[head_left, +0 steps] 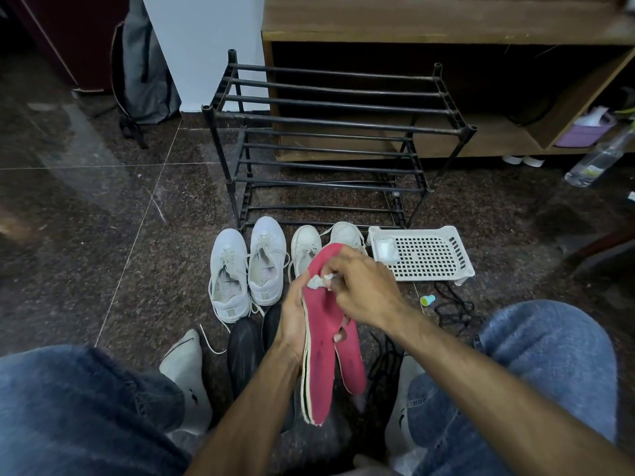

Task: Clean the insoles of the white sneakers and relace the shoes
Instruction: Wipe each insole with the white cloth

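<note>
Black shoe rack [330, 139] behind | white sneakers [247, 266] | tray [429, 255] right

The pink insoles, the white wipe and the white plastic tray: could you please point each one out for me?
pink insoles [318, 341], head view, on the top insole's mid surface.
white wipe [318, 280], head view, on the crumpled wad at the right hand's fingertips.
white plastic tray [427, 253], head view, on its perforated floor.

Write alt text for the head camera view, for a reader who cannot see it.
A seated person's left hand holds a stack of pink insoles while the right hand rubs a crumpled white wipe on the top one. Two pairs of white sneakers stand on the dark floor before a black shoe rack, beside a white plastic tray.
</note>
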Available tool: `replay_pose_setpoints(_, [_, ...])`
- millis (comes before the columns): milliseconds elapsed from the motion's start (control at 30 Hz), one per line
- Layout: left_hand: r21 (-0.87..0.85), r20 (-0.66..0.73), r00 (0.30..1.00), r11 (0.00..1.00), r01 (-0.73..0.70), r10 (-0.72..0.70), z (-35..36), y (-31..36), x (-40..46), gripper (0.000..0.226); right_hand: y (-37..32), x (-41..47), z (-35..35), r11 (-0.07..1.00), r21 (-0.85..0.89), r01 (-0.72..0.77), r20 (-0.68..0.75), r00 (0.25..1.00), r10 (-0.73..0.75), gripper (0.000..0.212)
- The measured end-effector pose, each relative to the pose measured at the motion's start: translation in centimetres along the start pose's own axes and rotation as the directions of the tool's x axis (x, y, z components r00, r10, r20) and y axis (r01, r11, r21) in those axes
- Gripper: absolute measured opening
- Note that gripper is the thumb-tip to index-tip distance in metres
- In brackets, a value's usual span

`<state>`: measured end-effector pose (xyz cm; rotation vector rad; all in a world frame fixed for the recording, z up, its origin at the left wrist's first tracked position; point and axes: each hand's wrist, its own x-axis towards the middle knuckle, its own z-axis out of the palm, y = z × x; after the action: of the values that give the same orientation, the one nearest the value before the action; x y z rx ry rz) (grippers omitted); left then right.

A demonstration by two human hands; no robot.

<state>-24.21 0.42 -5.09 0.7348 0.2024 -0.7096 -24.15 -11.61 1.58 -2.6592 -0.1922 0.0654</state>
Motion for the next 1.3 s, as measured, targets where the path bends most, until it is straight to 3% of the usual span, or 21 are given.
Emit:
replay_pose_setpoints(167, [-0.079,-0.067,0.996,0.995,-0.066,0.061,1.1,0.8,0.1,0.046,-1.4,-0.4,0.8,0.997,-0.007,-0.075,-0.160,0.984,0.073,0.023])
replay_pose_setpoints(267, [-0.152,-0.187,0.964,0.964,-0.217,0.187,0.6,1.7,0.3,0.037,-3.0,-2.8,2.6,0.996,0.091,0.017,-0.130,0.992,-0.005,0.017])
replay_pose_setpoints(400, [-0.134,-0.285,0.940,0.963,-0.232,0.187,-0.3,2.5,0.3,0.037,-1.9,-4.8,3.7,0.943,0.328,0.061,-0.060,0.997,-0.044,0.012])
replay_pose_setpoints(600, [-0.174,-0.187,0.972,0.969,-0.173,0.140,1.4,1.9,0.7,0.042,-1.9,-1.9,2.9,0.980,0.181,-0.087,-0.195,0.973,0.123,0.015])
replay_pose_setpoints(767, [-0.150,-0.267,0.956,0.974,-0.168,0.124,-0.5,3.4,0.9,0.054,-2.3,-4.8,2.9,0.934,0.342,0.106,-0.025,0.994,-0.104,0.015])
replay_pose_setpoints(833, [-0.121,-0.300,0.945,0.978,-0.170,0.128,-0.5,3.8,1.2,0.063,-2.2,-6.5,3.5,0.936,0.310,0.167,0.048,0.980,-0.191,0.013])
replay_pose_setpoints(900, [-0.102,-0.304,0.940,0.976,-0.191,0.152,0.4,4.3,1.2,0.068,-1.7,-6.7,4.4,0.931,0.341,0.131,-0.020,0.991,-0.133,0.013])
replay_pose_setpoints(1000, [-0.191,-0.261,0.951,0.957,-0.220,0.167,1.4,5.0,1.4,0.072,-1.0,-5.2,4.8,0.802,0.597,0.005,-0.135,0.986,0.094,0.017])
replay_pose_setpoints(1067, [-0.248,-0.272,0.949,0.942,-0.227,0.157,1.4,5.1,1.4,0.075,-0.9,-4.1,4.8,0.753,0.656,-0.046,-0.157,0.968,0.196,0.021])
replay_pose_setpoints(1200, [-0.169,-0.273,0.957,0.974,-0.152,0.102,1.8,3.4,0.3,0.073,-1.3,-2.3,4.9,0.776,0.620,-0.113,-0.170,0.947,0.274,0.011])
replay_pose_setpoints(1300, [-0.192,-0.231,0.972,0.979,-0.074,0.029,1.7,1.7,-0.6,0.069,-1.8,-1.7,4.4,0.870,0.464,-0.167,-0.123,0.960,0.250,0.010])
